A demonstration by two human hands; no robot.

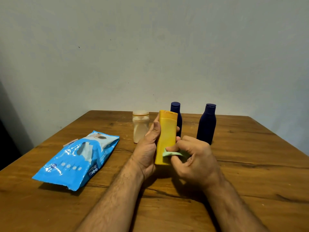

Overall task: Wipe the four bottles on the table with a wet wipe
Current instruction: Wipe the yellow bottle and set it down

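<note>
4 bottles are in view. 1 yellow bottle (166, 138) is held upright above the middle of the table, its flat cap up. The left hand (148, 148) grips it from its left side, thumb along the near edge and fingertips showing round the far side. The right hand (194, 158) has its fingers curled round 1 pale green wet wipe (173, 154), pinching it against the lower right part of the yellow bottle. 1 cream bottle (140, 126) with a translucent cap stands toward the far edge of the table, just left of the held bottle. 2 dark blue bottles stand upright near the far edge: the left blue bottle (175, 113) is mostly hidden behind the yellow one, only its cap and shoulder showing, and the right blue bottle (207, 124) stands apart to the right, in full view.

1 blue wipes pack (75, 161) lies flat toward the left edge of the table, well apart from the bottles, its flap open and a white wipe sticking out of the slot; the letters "mee mee" show on its near end.

The table (250, 173) is brown wood with dark grain lines and knots, and its far left and far right corners are both visible. Both bare forearms reach in over the near edge. Behind the table rises 1 plain pale grey-blue wall (150, 47) with a few small dark specks; a dark shadowed strip runs down the left side of the room.
</note>
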